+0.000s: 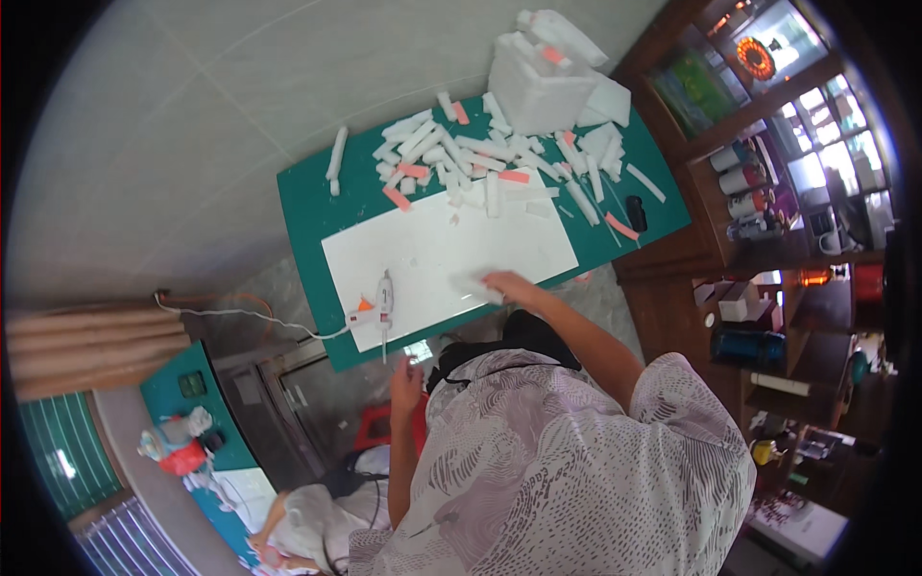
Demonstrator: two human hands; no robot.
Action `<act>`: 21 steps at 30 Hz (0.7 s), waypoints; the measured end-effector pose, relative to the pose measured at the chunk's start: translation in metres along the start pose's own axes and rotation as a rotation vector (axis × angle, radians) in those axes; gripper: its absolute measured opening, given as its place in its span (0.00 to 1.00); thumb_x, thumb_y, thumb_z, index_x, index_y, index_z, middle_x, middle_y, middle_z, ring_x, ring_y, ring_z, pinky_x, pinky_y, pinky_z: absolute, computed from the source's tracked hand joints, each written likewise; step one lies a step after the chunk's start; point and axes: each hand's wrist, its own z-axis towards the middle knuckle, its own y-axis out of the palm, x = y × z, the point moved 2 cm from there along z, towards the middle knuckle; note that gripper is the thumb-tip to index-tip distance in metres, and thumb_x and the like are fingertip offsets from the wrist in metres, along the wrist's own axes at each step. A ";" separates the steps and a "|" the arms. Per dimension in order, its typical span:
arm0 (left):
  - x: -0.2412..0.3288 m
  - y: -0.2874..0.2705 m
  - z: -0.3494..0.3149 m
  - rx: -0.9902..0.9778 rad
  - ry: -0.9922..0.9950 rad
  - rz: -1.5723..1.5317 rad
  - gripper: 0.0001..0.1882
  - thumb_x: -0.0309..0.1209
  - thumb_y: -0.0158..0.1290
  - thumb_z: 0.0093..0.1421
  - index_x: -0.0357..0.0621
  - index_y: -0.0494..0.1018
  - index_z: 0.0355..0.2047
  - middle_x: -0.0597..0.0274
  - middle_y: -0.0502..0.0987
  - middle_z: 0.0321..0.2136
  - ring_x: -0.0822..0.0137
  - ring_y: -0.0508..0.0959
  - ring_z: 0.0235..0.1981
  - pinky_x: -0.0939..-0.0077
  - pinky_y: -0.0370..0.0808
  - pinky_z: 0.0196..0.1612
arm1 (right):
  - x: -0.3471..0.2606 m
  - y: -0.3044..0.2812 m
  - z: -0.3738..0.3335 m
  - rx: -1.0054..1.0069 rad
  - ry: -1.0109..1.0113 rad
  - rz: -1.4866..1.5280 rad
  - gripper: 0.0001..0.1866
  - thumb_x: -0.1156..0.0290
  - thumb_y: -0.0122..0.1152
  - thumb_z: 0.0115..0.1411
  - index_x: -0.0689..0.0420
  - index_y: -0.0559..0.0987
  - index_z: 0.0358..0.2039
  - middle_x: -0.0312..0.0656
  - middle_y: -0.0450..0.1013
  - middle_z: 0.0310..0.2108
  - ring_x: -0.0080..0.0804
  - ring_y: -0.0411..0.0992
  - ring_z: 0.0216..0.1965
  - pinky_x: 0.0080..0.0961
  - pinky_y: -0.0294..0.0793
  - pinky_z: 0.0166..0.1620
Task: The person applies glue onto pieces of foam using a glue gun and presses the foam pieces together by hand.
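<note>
One white foam piece (pixel 474 286), blurred, sits in the right hand (pixel 516 288), whose grip looks closed on its end; it is over the near part of a white board (pixel 357 252) that lies on the green desk (pixel 303 216), and I can't tell whether the foam touches the board. The left hand (pixel 405 386) is lower, just off the desk's near edge and close to the stick end of a glue gun; from here I can't tell whether its grip is open or closed. That glue gun (pixel 385 296), white with an orange part, rests on the left side of the board, its white cord (pixel 264 319) running off leftward. Across the far side of the desk there's a heap of white foam strips (pixel 419 144), with pink pieces (pixel 413 171) mixed in, some overlapping the board's far edge. Behind the heap on the right stands a bulky white bundle (pixel 541 94); a black object (pixel 636 213) lies near the right edge. Wooden shelves (pixel 677 252) line the right, and over on the lower left a co-worker (pixel 312 523) bends beside a second green desk (pixel 165 377).
</note>
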 end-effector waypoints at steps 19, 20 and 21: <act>0.110 0.016 0.093 -0.095 -0.003 0.264 0.14 0.34 0.54 0.54 0.37 0.70 0.36 0.57 0.73 0.28 0.69 0.73 0.20 0.78 0.69 0.17 | 0.013 -0.098 -0.037 0.506 -0.003 0.452 0.11 0.73 0.44 0.59 0.58 0.75 0.38 0.41 0.74 0.26 0.22 0.70 0.25 0.16 0.70 0.28; 0.114 0.024 0.100 -0.085 0.069 0.282 0.14 0.34 0.54 0.54 0.37 0.70 0.36 0.58 0.73 0.26 0.71 0.72 0.19 0.79 0.69 0.18 | 0.012 -0.110 -0.040 0.513 -0.016 0.465 0.11 0.73 0.44 0.59 0.58 0.75 0.38 0.41 0.74 0.26 0.22 0.70 0.25 0.16 0.70 0.28; 0.115 0.031 0.106 -0.129 0.008 0.240 0.14 0.34 0.53 0.54 0.37 0.71 0.37 0.59 0.73 0.25 0.71 0.72 0.19 0.79 0.69 0.19 | 0.010 -0.123 -0.042 0.508 -0.006 0.431 0.11 0.71 0.44 0.60 0.58 0.74 0.40 0.41 0.74 0.25 0.21 0.70 0.25 0.16 0.70 0.28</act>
